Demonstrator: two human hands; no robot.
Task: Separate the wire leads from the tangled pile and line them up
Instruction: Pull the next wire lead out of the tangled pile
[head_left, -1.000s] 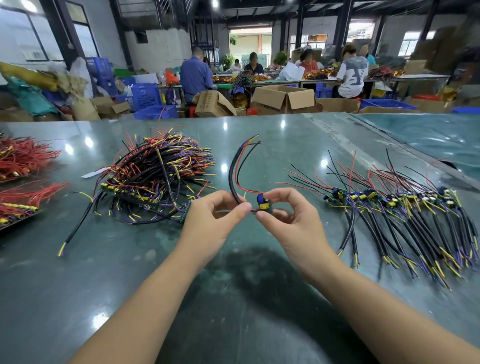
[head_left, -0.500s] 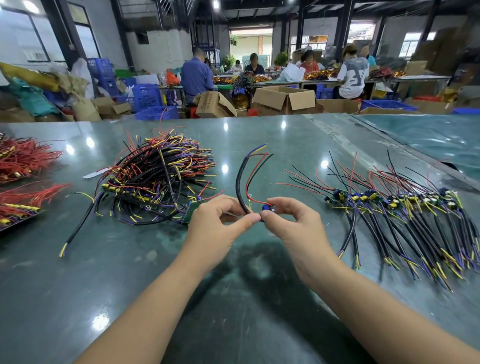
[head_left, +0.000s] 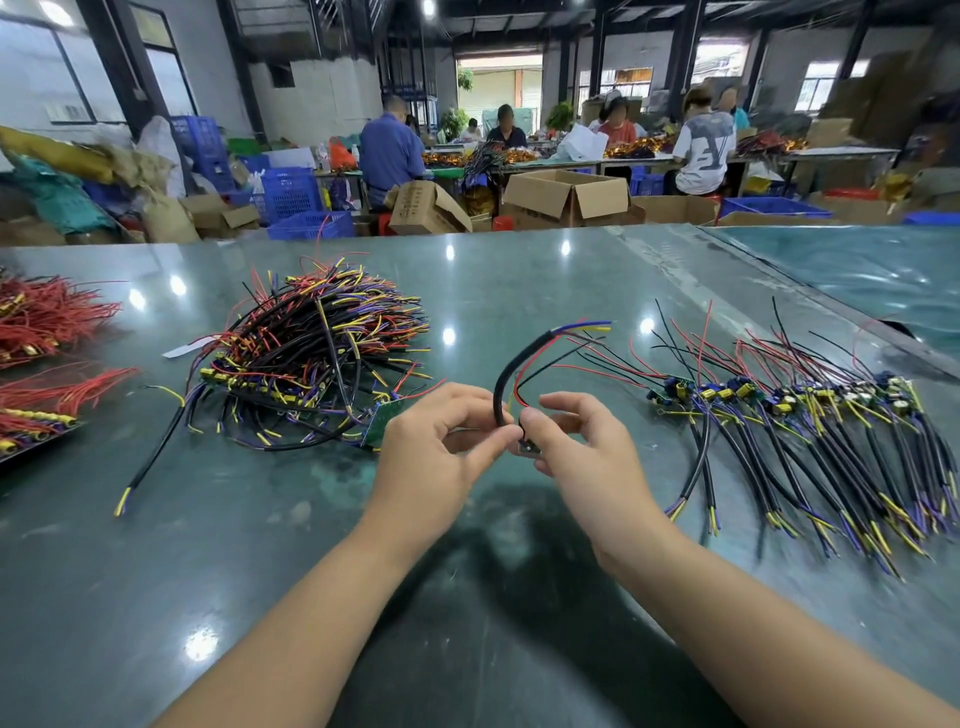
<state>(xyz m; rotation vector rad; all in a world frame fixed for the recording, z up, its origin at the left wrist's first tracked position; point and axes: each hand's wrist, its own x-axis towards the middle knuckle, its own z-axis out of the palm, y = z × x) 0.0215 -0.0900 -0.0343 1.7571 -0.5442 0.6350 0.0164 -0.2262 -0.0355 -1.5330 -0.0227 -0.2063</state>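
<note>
L hand (head_left: 436, 452) and R hand (head_left: 576, 452) meet above the counter (head_left: 260, 597) at centre, fingertips nearly touching. L hand: thumb and forefinger pressed together in a pinch at the base of one wire lead (head_left: 511, 374); other fingers curled loosely behind. R hand: thumb and forefinger pinched on the small board end (head_left: 529, 447) of the same lead, mostly hidden by the thumb; remaining fingers half-curled, not spread. Lead's black sheath arcs up and away from the pinch pt, then fans into blue, yellow, red and thin black strands pointing R, clear of the counter. Tangled pile (head_left: 317, 358) of black/red/yellow/purple leads lies on the counter to the L of the L hand, near it; a green board (head_left: 382, 423) at the pile's near edge sits just beside the L knuckles, contact cannot be told. One black lead w/ yellow tip (head_left: 150, 462) trails out of the pile toward the near L. Sorted row (head_left: 810, 441) lies to the R of the R hand, apart from it: boards lined up across, thick black tails toward viewer, thin red/black strands away. Red wire bundles (head_left: 47, 322) at far L edge of counter. Background: cardboard boxes (head_left: 566, 197), blue crates (head_left: 291, 192), seated workers (head_left: 701, 150) at other tables.
</note>
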